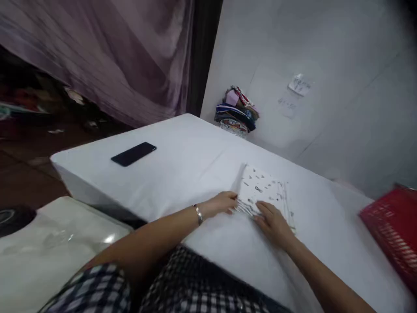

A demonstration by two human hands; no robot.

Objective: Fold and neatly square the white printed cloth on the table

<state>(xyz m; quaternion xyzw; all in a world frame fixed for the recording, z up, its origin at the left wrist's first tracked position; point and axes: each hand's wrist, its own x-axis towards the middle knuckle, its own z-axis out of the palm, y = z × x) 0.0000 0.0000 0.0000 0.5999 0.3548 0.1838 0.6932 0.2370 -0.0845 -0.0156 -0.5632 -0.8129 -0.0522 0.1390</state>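
A folded white cloth (262,184) with small dark prints lies on the white-covered table (182,174); its stacked layers show along the near edge. My left hand (224,202), with a silver bracelet at the wrist, is closed at the cloth's near left corner, the fingers curled against the layers. Over the near right part of the cloth rests my right hand (272,221), its fingers stretched out and the thumb close to the front edge.
A dark phone (134,154) lies on the table at the left. Folded clothes (236,112) are piled by the wall. At the right edge sits a red bag or packet (392,228). A purple curtain (130,56) hangs behind, and a pale glossy surface (58,248) stands below left.
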